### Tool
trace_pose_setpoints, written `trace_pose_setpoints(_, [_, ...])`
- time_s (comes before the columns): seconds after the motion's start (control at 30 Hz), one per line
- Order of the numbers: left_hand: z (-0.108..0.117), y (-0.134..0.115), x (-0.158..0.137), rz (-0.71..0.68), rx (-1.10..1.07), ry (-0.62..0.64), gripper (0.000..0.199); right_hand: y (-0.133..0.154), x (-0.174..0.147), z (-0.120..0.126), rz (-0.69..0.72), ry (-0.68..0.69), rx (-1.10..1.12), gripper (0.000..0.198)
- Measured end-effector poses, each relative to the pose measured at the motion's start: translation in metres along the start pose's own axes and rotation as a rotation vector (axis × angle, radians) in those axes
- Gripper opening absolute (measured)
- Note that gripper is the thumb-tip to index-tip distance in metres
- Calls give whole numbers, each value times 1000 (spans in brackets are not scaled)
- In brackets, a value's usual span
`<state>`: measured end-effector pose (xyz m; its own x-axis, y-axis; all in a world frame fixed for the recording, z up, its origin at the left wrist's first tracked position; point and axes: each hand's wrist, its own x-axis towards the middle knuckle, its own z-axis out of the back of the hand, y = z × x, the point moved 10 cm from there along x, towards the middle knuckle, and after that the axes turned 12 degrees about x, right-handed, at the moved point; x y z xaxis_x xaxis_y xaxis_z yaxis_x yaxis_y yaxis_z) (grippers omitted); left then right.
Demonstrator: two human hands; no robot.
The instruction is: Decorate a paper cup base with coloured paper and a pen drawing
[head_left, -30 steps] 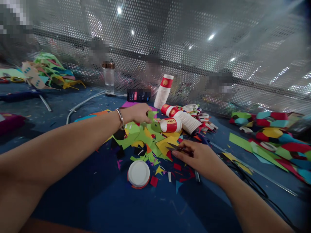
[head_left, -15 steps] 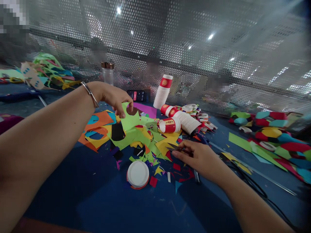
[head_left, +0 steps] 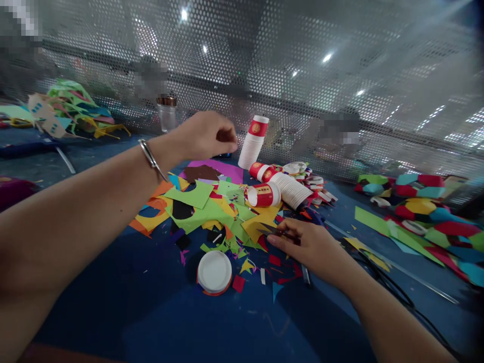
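Over the back of the paper pile hovers my left hand (head_left: pixel 206 135), its fingers curled and no object visible in them; it is left of a tall leaning stack of paper cups (head_left: pixel 252 146). Below it, a piece of green paper (head_left: pixel 191 195) with a curved cut edge rests on other scraps. My right hand (head_left: pixel 306 244) is closed around dark-handled scissors (head_left: pixel 268 230), blades pointing left over yellow paper (head_left: pixel 257 227). In front of the pile, a white paper disc with a raised rim (head_left: pixel 215 272) lies on the blue table with a red-orange edge under it.
More paper cups (head_left: pixel 289 189) lie on their sides behind my right hand. A lidded jar (head_left: pixel 167 115) stands at the back before a perforated metal screen (head_left: pixel 212 65). Colourful paper-covered pieces (head_left: pixel 419 206), a clear rod and black cables (head_left: pixel 401 292) are at right; paper strips (head_left: pixel 75 108) heap up at left.
My left hand has let go of the green paper, which now lies flatter on the pile, and has moved up and right, covering most of the phone. My right hand with the scissors stays put.
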<state>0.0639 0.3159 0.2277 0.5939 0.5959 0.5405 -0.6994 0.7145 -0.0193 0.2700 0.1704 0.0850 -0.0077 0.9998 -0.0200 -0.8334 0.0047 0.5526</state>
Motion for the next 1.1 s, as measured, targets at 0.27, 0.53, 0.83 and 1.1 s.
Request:
trace_pose_setpoints(0.27, [-26,-77,-15,-274,33,-96,21,-1,2,0,0,-7,5,34])
trace_pose_setpoints(0.53, [-77,-95,-23,-274,-28,40,43,0,2,-2,3,11,22,31])
trace_pose_setpoints(0.83, [-131,-75,-23,-96,-184,192,74,-4,2,-8,2,28,35,33])
trace_pose_setpoints(1.1, [-134,-60,-15,69,-516,236,57,-1,1,-7,2,38,27,34])
